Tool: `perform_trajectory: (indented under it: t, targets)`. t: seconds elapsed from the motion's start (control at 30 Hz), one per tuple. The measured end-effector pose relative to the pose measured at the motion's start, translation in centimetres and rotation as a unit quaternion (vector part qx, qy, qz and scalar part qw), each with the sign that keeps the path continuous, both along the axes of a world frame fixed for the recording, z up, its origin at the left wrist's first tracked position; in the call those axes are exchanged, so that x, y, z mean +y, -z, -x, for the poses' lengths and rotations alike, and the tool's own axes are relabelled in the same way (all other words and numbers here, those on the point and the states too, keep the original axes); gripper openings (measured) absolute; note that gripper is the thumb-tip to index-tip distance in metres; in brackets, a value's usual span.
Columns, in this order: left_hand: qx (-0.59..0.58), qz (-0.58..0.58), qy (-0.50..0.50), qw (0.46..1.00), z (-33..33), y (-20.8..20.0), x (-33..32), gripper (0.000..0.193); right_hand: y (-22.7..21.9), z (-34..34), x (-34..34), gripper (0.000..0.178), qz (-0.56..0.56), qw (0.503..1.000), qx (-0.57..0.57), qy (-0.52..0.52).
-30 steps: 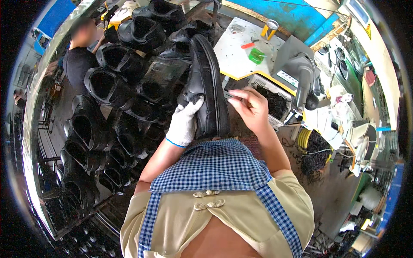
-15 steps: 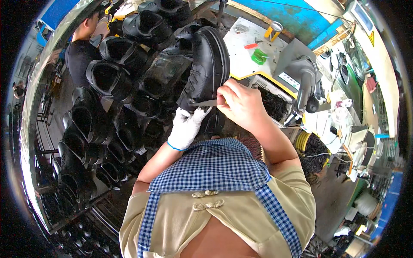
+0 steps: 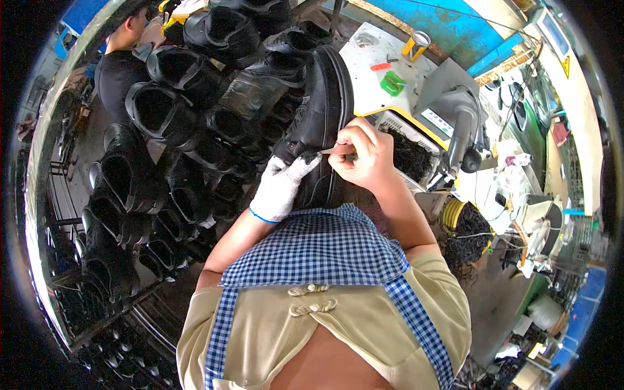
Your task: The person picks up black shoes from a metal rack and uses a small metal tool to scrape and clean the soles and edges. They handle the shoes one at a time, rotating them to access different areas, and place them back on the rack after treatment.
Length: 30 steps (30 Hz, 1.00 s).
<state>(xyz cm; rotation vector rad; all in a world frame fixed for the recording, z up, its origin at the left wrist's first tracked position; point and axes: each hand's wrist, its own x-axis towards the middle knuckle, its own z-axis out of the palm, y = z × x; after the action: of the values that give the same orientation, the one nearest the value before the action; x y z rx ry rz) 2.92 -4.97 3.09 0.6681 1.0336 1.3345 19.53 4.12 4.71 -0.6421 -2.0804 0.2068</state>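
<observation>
Rows of black shoes fill the left side. Blue-and-white checked apron covers the wearer's front. White table at upper right; grey machine at its right end. White slotted bin below the table, containing black scraps. Black shoe is held in front of the apron, toe pointing away, sole edge facing right. Left hand, white-gloved, grips the shoe near its opening, thumb across the side. Right hand, bare, is closed in a pinch on a thin tool, which points at the left thumb; tip contact cannot be determined.
</observation>
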Motion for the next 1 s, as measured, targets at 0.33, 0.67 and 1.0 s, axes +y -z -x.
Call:
perform_trajectory:
  t: [0.33, 0.67, 1.0]
  targets:
    - [-0.127, 0.033, 0.003, 0.991, -0.7, -1.5, 0.9, 0.028, 1.0, -1.1, 0.3, 0.021, 0.049, 0.994, 0.085, -0.041]
    - [-0.071, 0.031, -0.022, 0.997, -0.7, -0.7, 1.0, 0.027, 1.0, -0.5, 0.5, 0.023, -0.032, 0.999, 0.026, -0.013]
    - [-0.139, 0.014, -0.036, 0.990, 0.4, -1.9, 1.9, 0.027, 1.8, -4.0, -0.5, 0.022, 0.420, 0.880, 0.183, -0.123]
